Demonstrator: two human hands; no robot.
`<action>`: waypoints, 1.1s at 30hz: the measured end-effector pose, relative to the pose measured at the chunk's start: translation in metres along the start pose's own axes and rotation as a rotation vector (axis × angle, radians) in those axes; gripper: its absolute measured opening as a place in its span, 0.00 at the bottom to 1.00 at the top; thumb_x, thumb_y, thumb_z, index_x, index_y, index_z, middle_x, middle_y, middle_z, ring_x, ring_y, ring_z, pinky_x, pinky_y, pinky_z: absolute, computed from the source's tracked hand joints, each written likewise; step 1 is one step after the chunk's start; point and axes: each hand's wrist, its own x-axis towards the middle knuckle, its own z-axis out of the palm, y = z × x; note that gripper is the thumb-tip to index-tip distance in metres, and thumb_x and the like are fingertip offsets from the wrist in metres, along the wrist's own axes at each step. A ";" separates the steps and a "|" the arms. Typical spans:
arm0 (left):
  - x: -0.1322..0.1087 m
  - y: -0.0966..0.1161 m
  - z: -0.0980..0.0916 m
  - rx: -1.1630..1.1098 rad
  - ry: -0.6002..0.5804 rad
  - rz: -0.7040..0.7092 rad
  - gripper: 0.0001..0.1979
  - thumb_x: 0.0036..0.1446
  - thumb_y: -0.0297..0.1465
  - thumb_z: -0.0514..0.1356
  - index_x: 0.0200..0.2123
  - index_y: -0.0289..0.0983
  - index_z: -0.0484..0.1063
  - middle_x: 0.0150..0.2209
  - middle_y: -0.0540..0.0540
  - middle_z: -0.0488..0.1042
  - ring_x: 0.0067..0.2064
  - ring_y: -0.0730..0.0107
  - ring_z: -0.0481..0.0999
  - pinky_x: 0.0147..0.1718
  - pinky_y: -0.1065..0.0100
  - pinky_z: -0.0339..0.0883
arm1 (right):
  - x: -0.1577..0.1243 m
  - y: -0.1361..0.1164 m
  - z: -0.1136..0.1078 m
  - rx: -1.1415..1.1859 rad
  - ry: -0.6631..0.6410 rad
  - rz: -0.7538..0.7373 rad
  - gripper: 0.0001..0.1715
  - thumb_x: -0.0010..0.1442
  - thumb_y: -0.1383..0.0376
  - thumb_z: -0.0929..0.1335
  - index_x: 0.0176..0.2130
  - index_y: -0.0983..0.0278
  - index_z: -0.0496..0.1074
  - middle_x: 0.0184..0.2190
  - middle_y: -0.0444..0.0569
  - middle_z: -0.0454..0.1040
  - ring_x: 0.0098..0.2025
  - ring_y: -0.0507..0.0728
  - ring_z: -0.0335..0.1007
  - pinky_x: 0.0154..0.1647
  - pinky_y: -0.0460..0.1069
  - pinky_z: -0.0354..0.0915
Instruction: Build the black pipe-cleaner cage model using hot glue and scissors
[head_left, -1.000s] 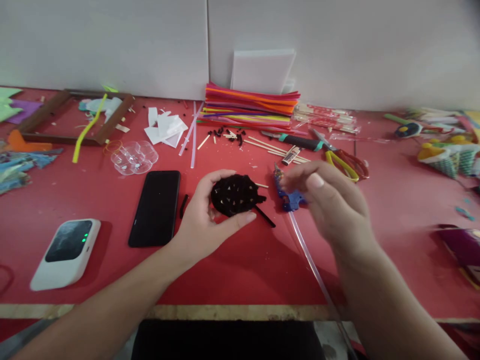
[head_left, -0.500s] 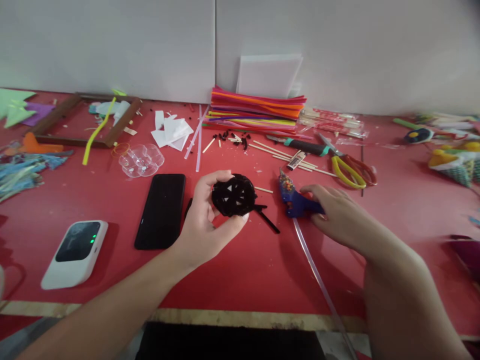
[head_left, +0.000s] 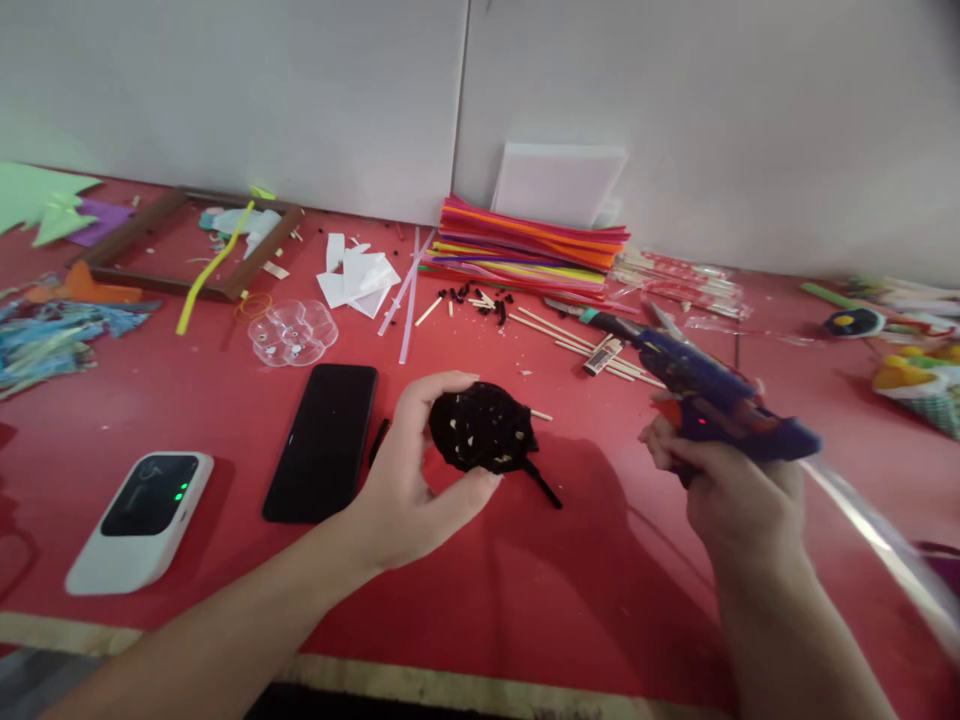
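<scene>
Glue gun (head_left: 724,395) is up off the table (head_left: 450,600) now, right hand (head_left: 739,495) wrapped round it — so yeah, both hands are full, left hand (head_left: 405,490) clasping the black disc (head_left: 480,425) near the phone (head_left: 322,445).

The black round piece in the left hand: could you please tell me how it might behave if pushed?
The black round piece is probably light for its size, since small gaps show through it. It may be fairly firm, as it doesn't sag in the left hand. Its uneven, matt surface suggests it would not slip easily.
</scene>
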 end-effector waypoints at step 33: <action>-0.001 -0.010 0.006 0.029 0.018 -0.140 0.31 0.56 0.34 0.75 0.62 0.51 0.73 0.54 0.44 0.68 0.53 0.62 0.79 0.49 0.61 0.83 | -0.034 -0.003 0.010 0.087 -0.273 -0.170 0.05 0.58 0.59 0.75 0.33 0.57 0.78 0.27 0.46 0.74 0.27 0.58 0.67 0.29 0.55 0.66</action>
